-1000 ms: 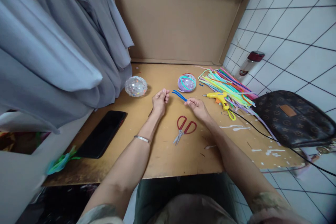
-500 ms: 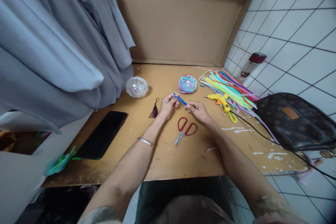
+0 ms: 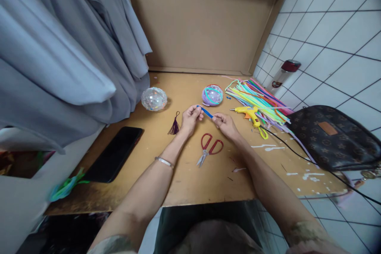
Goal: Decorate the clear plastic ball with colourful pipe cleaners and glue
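Note:
A short blue pipe cleaner (image 3: 207, 113) stretches between my two hands above the table. My left hand (image 3: 191, 119) pinches its far left end, and my right hand (image 3: 225, 124) grips the lower right end between thumb and fingers. Just beyond them sits a clear ball (image 3: 212, 95) wrapped with purple, turquoise and red strands. Below the hands lie red-handled scissors (image 3: 208, 149), blades slightly apart and pointing toward me. A dark purple tassel (image 3: 174, 124) rests left of my left hand.
Another clear ball (image 3: 154, 99) stands at back left, a black phone (image 3: 114, 154) nearer. To the right are a yellow glue gun (image 3: 249, 113) with its cord, colourful pipe cleaners (image 3: 258, 97), a brown bag (image 3: 333, 137) and a bottle (image 3: 281, 79). Cardboard (image 3: 199, 24) stands behind.
My right hand has moved slightly right, away from my left, and more of the blue pipe cleaner shows between them. The view has shifted very slightly.

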The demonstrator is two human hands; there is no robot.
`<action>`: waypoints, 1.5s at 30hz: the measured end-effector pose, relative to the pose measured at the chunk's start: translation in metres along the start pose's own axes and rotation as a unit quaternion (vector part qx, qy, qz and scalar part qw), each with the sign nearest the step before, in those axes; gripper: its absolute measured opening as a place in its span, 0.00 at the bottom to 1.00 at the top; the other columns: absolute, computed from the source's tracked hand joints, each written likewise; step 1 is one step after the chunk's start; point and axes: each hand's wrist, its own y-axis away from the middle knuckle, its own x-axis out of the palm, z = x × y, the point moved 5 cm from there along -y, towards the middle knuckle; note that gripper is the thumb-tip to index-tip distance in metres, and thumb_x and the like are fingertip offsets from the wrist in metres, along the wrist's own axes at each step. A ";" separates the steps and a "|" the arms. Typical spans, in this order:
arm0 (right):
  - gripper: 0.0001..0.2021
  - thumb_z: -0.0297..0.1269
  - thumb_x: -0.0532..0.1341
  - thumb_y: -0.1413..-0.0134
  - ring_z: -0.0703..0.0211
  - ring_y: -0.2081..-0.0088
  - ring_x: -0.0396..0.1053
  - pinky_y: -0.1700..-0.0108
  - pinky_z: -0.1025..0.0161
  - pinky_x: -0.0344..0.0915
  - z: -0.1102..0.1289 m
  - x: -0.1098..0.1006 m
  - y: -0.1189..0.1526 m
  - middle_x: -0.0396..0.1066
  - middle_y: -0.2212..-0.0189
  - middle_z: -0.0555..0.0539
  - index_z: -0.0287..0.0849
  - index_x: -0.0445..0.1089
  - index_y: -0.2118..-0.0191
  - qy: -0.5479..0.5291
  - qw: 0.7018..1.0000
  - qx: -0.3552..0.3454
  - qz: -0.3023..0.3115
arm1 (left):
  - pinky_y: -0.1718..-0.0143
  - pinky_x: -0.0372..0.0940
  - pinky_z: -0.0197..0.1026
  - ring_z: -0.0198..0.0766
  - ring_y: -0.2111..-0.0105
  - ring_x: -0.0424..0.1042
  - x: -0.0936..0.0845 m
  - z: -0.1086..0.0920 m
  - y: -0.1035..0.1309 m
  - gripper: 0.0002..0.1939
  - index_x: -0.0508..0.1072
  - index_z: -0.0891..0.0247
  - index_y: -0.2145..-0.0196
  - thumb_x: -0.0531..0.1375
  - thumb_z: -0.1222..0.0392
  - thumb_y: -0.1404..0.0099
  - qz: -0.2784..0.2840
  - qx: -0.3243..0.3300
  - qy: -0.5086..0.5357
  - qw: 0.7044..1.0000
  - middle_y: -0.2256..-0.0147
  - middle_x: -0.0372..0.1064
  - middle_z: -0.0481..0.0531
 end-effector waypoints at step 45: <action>0.09 0.40 0.63 0.61 0.66 0.80 0.59 0.74 0.67 0.55 -0.006 -0.017 0.001 0.67 0.84 0.55 0.41 0.75 0.73 -0.078 0.990 0.092 0.076 | 0.57 0.62 0.38 0.37 0.63 0.69 0.014 -0.040 -0.049 0.14 0.72 0.62 0.61 0.66 0.55 0.44 -0.162 0.130 -0.227 0.952 0.60 0.71 0.54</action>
